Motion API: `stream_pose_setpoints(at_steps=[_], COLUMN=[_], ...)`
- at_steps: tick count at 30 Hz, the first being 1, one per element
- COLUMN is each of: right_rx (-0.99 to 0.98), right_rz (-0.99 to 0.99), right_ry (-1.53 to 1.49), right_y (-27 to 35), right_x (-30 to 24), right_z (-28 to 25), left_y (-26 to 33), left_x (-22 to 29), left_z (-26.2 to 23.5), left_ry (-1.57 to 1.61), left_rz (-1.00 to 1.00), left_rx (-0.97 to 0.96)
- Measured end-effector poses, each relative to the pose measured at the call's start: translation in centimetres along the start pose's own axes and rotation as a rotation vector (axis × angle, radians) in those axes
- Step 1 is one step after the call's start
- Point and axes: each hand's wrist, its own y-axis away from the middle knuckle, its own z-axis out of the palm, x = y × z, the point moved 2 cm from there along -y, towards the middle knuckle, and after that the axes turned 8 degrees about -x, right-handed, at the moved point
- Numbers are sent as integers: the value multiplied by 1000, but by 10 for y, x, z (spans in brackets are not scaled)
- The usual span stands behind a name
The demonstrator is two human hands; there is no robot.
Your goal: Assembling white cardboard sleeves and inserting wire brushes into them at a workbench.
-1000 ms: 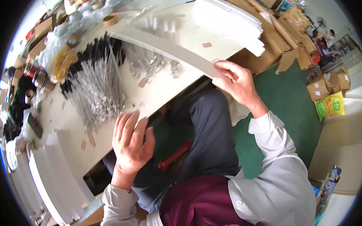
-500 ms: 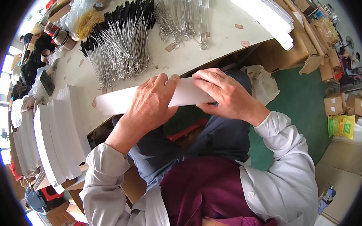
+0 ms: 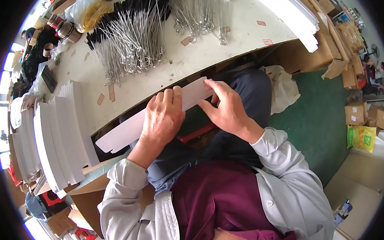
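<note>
A long, narrow white carton [image 3: 124, 130] slants above my lap, its tabbed end at the lower left. My left hand [image 3: 163, 116] wraps over its middle, fingers on top. At the upper right end, the fingertips and thumb of my right hand [image 3: 229, 108] pinch the carton. Beyond it on the table lies a large pile of thin wire-handled brushes [image 3: 134, 50] with looped ends and black bristles. Right of them, smaller bunches of similar wire pieces [image 3: 197, 16] have pale or clear tops.
Flat white cartons [image 3: 59, 143] stand stacked at the left, and more white strips [image 3: 288, 17] lie at the table's [image 3: 248, 37] right edge. Cardboard boxes [image 3: 302, 57] and a pale plastic bag [image 3: 282, 89] are at the right. Metal flasks [image 3: 68, 32] stand far left.
The carton has tilted, its left end dropping off the table edge toward my lap and its right end rising. My right hand has shifted left to the carton's end.
</note>
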Motion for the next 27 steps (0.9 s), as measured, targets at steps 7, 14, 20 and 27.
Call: stream_pose_setpoints(at_steps=[7,14,20,27], right_rx=[-65,-276,-494,-606], right_rz=[164,221,472,625], right_ry=[-366,-561,-797,-1010], right_y=[5,1,-6,-8], right_x=[17,9,2,8], right_z=[15,0,-11,-17], left_y=[23,33,39,41], left_x=[-1,4,4,3], left_z=[16,24,27,22], left_ry=[69,108,142,203], left_rz=[-53,-34,-30,-27], left_rx=[-18,-26,-26,-12])
